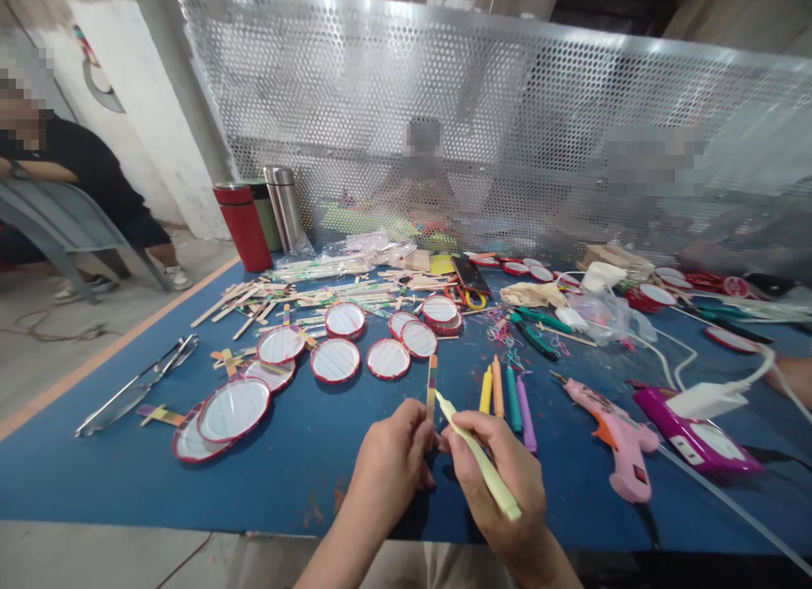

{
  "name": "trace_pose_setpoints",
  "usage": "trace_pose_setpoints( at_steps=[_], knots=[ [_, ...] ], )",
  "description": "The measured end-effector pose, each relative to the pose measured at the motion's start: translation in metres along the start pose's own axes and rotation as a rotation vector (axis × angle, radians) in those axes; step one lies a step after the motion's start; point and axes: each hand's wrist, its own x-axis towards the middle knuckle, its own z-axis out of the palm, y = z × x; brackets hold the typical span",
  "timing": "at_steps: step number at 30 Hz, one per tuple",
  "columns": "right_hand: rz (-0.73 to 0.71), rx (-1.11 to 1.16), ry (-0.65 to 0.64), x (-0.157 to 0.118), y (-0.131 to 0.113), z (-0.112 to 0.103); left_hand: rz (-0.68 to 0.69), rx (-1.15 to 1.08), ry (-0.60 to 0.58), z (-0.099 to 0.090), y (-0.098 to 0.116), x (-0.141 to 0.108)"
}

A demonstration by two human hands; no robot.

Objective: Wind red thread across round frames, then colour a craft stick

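Upright in the fingers of my left hand (pixel 397 449) is a wooden craft stick (pixel 432 382) with coloured bands along its upper part. My right hand (pixel 501 470) grips a pale yellow marker (pixel 479 454) like a pen, its tip beside the stick. Whether the tip touches the wood I cannot tell. Just beyond my right hand lie a yellow marker (pixel 485 392), an orange marker (pixel 498 388), a teal marker (pixel 513 403) and a purple marker (pixel 526 415). To the left sit several red-rimmed white discs (pixel 335 360), some with coloured sticks attached.
A pink glue gun (pixel 612 441) and a purple power strip (pixel 694 437) with cables lie at right. Green-handled pliers (pixel 536 335) sit behind the markers. Loose sticks (pixel 254 305), a red flask (pixel 244 229) and eyeglasses (pixel 136 390) occupy the left. A perforated metal panel (pixel 355 90) stands behind.
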Motion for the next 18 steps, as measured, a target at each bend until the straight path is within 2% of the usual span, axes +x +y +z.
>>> trace_pose_setpoints(
  at_steps=[18],
  knots=[
    [-0.027,-0.014,-0.029,0.0033,-0.0027,-0.0011,-0.01,-0.004,-0.009,0.0008,-0.0002,0.0006]
  ],
)
